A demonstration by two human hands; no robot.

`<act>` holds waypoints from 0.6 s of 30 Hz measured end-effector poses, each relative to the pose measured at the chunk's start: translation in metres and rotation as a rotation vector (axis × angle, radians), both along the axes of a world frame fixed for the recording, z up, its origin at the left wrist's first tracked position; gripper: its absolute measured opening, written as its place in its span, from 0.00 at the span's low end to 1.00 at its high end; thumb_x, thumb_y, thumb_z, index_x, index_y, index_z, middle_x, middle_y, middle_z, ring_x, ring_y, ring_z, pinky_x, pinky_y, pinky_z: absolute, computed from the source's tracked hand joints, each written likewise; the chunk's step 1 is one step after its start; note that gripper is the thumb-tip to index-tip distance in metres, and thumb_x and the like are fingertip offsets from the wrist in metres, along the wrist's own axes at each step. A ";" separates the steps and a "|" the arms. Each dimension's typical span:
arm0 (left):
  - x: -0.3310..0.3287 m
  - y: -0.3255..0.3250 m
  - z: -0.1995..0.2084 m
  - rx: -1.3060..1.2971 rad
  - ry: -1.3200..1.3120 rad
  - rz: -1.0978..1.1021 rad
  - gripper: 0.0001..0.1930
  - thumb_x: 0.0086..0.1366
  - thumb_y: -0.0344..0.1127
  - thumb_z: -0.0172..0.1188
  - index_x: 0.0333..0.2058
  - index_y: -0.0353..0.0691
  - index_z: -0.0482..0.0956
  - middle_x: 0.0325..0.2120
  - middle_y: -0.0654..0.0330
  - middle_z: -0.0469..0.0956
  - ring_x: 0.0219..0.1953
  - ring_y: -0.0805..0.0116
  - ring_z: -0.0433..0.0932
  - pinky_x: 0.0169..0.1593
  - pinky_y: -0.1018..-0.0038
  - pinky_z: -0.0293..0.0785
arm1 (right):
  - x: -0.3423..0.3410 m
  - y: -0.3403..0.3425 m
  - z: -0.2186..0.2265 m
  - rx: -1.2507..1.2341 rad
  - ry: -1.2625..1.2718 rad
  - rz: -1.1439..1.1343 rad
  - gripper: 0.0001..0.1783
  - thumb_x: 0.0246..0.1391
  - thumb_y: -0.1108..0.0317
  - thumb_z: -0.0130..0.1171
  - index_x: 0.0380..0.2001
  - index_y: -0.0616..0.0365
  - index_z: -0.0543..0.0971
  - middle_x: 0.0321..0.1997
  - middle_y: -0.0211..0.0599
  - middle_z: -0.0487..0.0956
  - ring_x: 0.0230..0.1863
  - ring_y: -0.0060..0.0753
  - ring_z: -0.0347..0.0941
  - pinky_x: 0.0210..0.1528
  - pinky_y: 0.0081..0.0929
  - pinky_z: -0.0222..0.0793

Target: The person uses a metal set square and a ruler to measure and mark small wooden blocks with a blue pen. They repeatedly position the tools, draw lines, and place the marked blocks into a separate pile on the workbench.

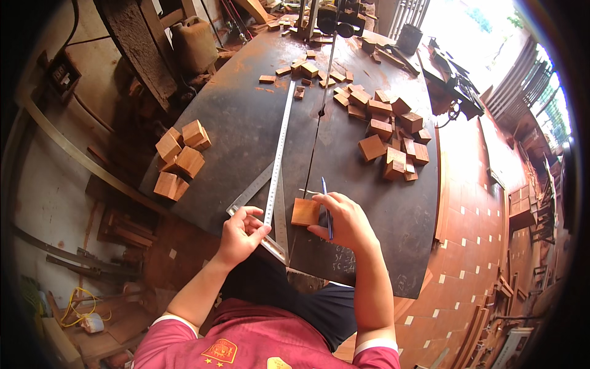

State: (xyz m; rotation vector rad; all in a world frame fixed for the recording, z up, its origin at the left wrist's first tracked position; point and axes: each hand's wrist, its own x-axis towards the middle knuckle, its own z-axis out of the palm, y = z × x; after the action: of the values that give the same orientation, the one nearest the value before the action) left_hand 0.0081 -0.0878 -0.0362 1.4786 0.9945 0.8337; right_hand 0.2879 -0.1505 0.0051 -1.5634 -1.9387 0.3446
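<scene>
My left hand (241,235) is closed, thumb and fingers pinching the near end of a long steel ruler (281,144). That ruler lies away from me across the dark table, over a metal square (253,184) whose stock runs along the table's near edge beneath my hand. In my right hand (345,222) a blue pen (327,212) stands nearly upright between the fingers. The thumb and index finger of this hand reach to the right side of a square wooden block (305,212), which lies flat over the table's slot.
Several wooden blocks (393,123) are heaped at the right, and another cluster (179,157) sits at the left edge. Smaller offcuts (307,69) lie farther back, near a saw's guide (337,23). The slot (316,132) splits the dark table (227,123). A tiled floor (464,246) lies right.
</scene>
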 end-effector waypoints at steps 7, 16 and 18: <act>-0.022 0.053 0.001 0.067 0.169 -0.009 0.16 0.61 0.27 0.71 0.47 0.34 0.79 0.29 0.63 0.84 0.29 0.82 0.79 0.35 0.81 0.77 | -0.001 0.001 -0.001 0.016 0.004 0.005 0.32 0.42 0.58 0.78 0.51 0.56 0.78 0.39 0.41 0.79 0.41 0.51 0.77 0.45 0.42 0.75; -0.001 0.027 0.045 -0.300 0.058 -0.132 0.23 0.61 0.25 0.72 0.54 0.27 0.77 0.31 0.60 0.86 0.32 0.79 0.82 0.38 0.81 0.77 | 0.000 0.001 -0.001 0.005 0.021 -0.001 0.33 0.41 0.59 0.78 0.50 0.56 0.78 0.39 0.42 0.79 0.41 0.51 0.78 0.45 0.42 0.76; 0.011 0.017 0.044 -0.384 0.019 -0.170 0.25 0.61 0.26 0.72 0.56 0.26 0.76 0.32 0.61 0.86 0.29 0.81 0.80 0.31 0.83 0.74 | -0.002 0.003 -0.001 0.017 0.036 0.008 0.33 0.40 0.59 0.78 0.50 0.57 0.78 0.40 0.42 0.80 0.40 0.52 0.78 0.44 0.42 0.76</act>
State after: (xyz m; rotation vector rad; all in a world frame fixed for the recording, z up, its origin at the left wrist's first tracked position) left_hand 0.0192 -0.0706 0.0081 1.2205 0.9656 0.4745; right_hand 0.2863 -0.1478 0.0037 -1.5282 -1.9164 0.3560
